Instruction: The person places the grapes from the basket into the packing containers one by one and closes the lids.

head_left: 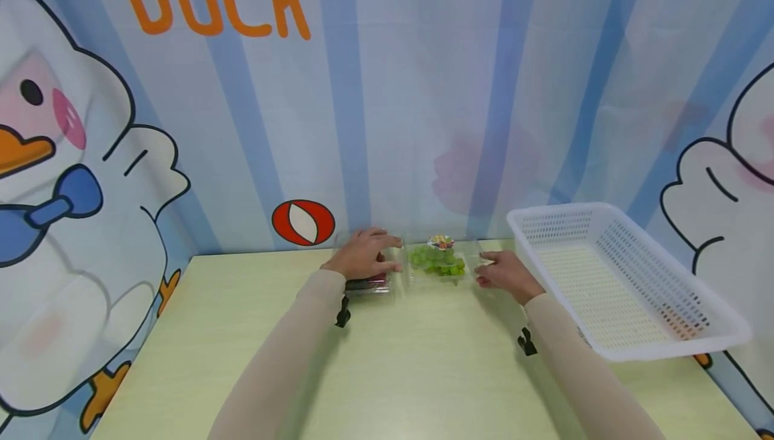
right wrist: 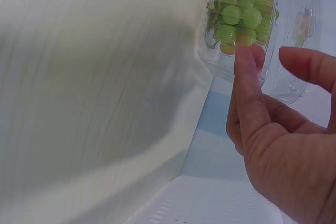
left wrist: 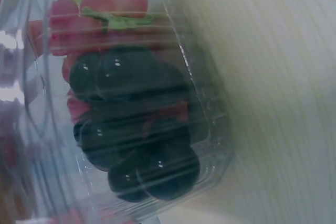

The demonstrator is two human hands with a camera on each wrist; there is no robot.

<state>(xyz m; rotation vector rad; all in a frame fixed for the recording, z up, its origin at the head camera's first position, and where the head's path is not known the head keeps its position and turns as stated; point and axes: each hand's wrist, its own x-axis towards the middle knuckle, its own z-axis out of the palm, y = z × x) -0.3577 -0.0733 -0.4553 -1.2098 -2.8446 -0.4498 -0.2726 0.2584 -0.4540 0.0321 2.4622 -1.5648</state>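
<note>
At the table's back edge stands a clear plastic box with dark and red grapes (left wrist: pixel 152 77). My left hand (head_left: pixel 363 255) lies over this box, thumb and fingers stretched to the right with a gap between them. Part of a finger shows behind the clear plastic in the left wrist view. Just right of it is a second clear box with green grapes (head_left: pixel 437 260), its lid raised behind and bearing a colourful label (head_left: pixel 441 242). My right hand (head_left: pixel 508 273) is at that box's right side, thumb and fingers apart; whether the fingertips touch the plastic cannot be told.
A white perforated plastic basket (head_left: pixel 635 349) stands on the right of the pale table (head_left: pixel 411 373), close to my right forearm. Behind the table hangs a blue striped cloth (head_left: pixel 411 91) with printed ducks.
</note>
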